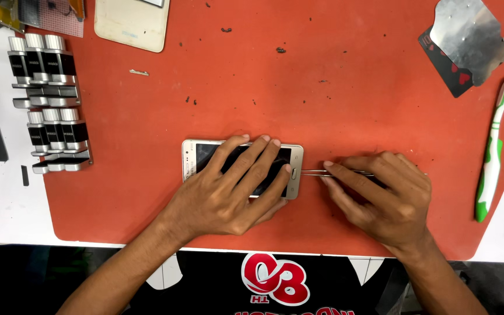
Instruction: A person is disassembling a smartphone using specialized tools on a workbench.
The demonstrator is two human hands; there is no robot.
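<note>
- the left hand [234,186] lies flat, fingers spread, pressing the gold-edged phone [196,160] onto the orange mat [333,105]; it grips nothing, it only pins.
- the phone sits near the mat's middle, lengthwise from 9 to 3 o'clock, its home button end toward 3 o'clock.
- the right hand [383,195], at 3 o'clock of the phone, is pinched closed around slim metal tweezers [316,172], whose tips touch the phone's short edge.
- judged from this, the tips work best kept level and shallow, with steady downward pressure from the flat hand so the phone does not slide.
- further off: a green toothbrush [491,163] at 3 o'clock, metal clamps [53,105] at 9 o'clock, a metal plate [471,38] at 1 o'clock.
</note>
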